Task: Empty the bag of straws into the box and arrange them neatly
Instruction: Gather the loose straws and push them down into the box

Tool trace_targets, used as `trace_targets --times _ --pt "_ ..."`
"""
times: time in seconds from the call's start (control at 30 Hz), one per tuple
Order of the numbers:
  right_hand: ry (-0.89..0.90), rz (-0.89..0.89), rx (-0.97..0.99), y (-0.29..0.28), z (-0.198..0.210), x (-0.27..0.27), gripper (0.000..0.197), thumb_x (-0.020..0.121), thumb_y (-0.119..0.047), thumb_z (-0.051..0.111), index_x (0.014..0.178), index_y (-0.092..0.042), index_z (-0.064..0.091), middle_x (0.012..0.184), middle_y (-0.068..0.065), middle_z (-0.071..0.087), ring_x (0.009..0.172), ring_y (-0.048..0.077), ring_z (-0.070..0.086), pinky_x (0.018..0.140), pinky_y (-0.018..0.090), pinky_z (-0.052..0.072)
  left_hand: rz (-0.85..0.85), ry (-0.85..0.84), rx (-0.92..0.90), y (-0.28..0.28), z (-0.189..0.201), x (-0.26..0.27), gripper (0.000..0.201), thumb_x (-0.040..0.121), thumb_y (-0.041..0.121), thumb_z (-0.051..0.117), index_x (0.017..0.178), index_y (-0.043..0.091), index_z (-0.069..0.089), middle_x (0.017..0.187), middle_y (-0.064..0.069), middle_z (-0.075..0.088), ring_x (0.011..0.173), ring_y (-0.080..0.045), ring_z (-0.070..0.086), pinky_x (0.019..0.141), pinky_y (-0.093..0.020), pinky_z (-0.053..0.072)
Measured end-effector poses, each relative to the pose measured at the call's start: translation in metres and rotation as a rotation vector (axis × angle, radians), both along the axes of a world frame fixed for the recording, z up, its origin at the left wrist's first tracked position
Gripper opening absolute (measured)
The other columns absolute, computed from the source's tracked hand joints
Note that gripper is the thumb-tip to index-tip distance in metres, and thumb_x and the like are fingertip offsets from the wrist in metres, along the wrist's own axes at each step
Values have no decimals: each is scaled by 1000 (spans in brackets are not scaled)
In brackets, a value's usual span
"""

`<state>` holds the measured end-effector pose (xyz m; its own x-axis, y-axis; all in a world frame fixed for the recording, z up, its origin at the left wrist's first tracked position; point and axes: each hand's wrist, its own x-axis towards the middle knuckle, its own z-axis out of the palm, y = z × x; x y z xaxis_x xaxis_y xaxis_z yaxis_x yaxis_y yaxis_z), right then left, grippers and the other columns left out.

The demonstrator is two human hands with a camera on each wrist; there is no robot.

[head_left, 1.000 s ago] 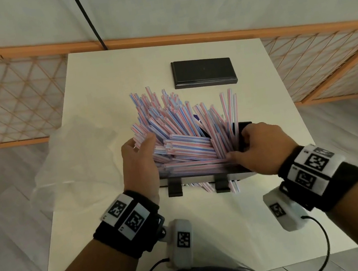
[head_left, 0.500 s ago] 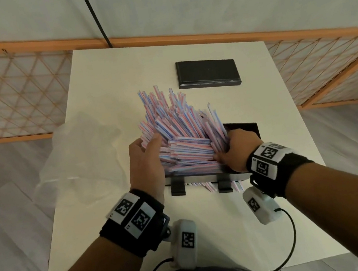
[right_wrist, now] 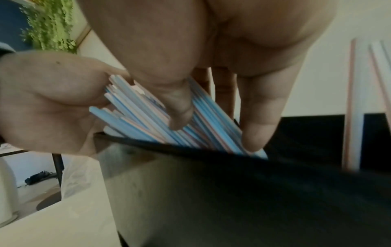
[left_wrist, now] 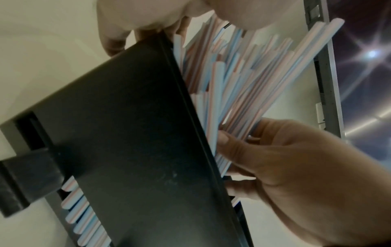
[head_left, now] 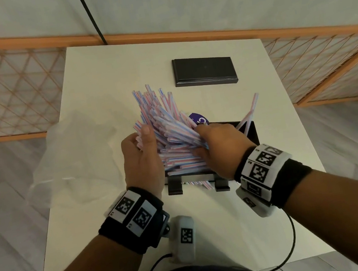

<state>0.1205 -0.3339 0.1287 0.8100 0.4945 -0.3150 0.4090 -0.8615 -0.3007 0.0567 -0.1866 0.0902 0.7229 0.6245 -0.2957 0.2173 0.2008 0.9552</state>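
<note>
A thick bundle of pink, blue and white striped straws [head_left: 166,123] stands slanted in the left part of the black box [head_left: 251,133] on the white table [head_left: 222,222]. My left hand [head_left: 140,157] cups the bundle's left side, thumb up against it, fingers curled round the straws [left_wrist: 232,83]. My right hand [head_left: 219,143] grips the bundle from the right; in the right wrist view its thumb and fingers pinch the straws [right_wrist: 148,120] above the box rim [right_wrist: 169,147]. Two loose straws [head_left: 251,109] lean at the box's right end. The empty clear bag [head_left: 78,156] lies to the left.
The black box lid [head_left: 204,70] lies at the back of the table. A purple label [head_left: 196,118] shows behind the bundle. Straw ends [head_left: 195,183] poke from the box's front slot between two black feet. A wooden lattice fence [head_left: 9,92] surrounds the table.
My right hand slid left along the box and squeezed the straws into a tighter bundle against my left hand. Two straws stayed behind at the right end, and the purple label came into sight.
</note>
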Motion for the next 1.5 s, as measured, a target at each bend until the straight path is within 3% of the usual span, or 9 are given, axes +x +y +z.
trace_targets --times 0.33,0.5,0.7,0.8,1.0,1.13,1.2,1.3,1.5 --pt "-218 -175 67 -65 19 -4 25 76 -32 78 89 -17 62 80 0 54 72 22 52 66 26 30 55 33 -25 1 -8 3 30 103 58 47 97 29 52 99 7 59 88 -8 57 89 -33 50" --pt "12 -217 -101 -92 15 12 64 81 -49 72 139 -44 47 148 14 36 136 34 41 109 39 38 55 48 -35 -4 -4 2 32 107 47 43 108 17 52 90 8 53 77 -5 50 69 -21 42" --pt "127 -126 -99 -86 -9 25 76 91 -60 45 156 -33 16 160 4 25 145 32 27 113 49 33 50 63 -78 -6 1 2 28 110 39 42 104 14 51 83 7 47 58 11 52 56 -7 41" --pt "79 -121 -69 -81 -7 24 76 96 -52 46 157 -22 14 164 5 19 150 30 20 116 50 29 34 68 -78 -4 1 1 26 109 42 43 102 18 52 84 8 46 70 -1 45 65 -15 39" --pt "-120 170 92 -54 10 5 68 90 -54 35 148 -18 35 155 8 36 144 30 32 107 54 39 31 51 -53 -7 3 3 29 107 48 45 99 21 53 88 6 52 78 -9 49 72 -21 44" --pt "-28 265 283 -36 4 -10 57 89 -39 54 142 -19 51 156 11 36 143 29 37 114 46 36 39 37 -44 -8 2 2 39 106 54 45 109 16 55 98 2 59 88 -14 57 81 -33 49" --pt "-95 206 458 -37 6 -12 33 82 -24 67 114 -16 69 142 13 54 129 27 54 107 34 44 53 36 -54 -8 1 1 38 107 51 45 110 15 56 102 0 60 89 -14 57 84 -33 49" --pt "-185 -57 435 -50 9 -4 17 78 -22 76 83 -19 60 93 -2 66 84 20 62 76 32 50 51 41 -88 -5 -1 1 38 97 62 47 102 25 56 111 -6 64 102 -23 62 99 -42 52" --pt "163 -172 -39 -49 -11 16 57 81 -43 73 125 -17 50 107 -2 61 91 19 55 77 26 43 28 43 -111 -6 -5 2 36 99 64 49 97 28 53 102 0 59 94 -21 57 92 -38 49"
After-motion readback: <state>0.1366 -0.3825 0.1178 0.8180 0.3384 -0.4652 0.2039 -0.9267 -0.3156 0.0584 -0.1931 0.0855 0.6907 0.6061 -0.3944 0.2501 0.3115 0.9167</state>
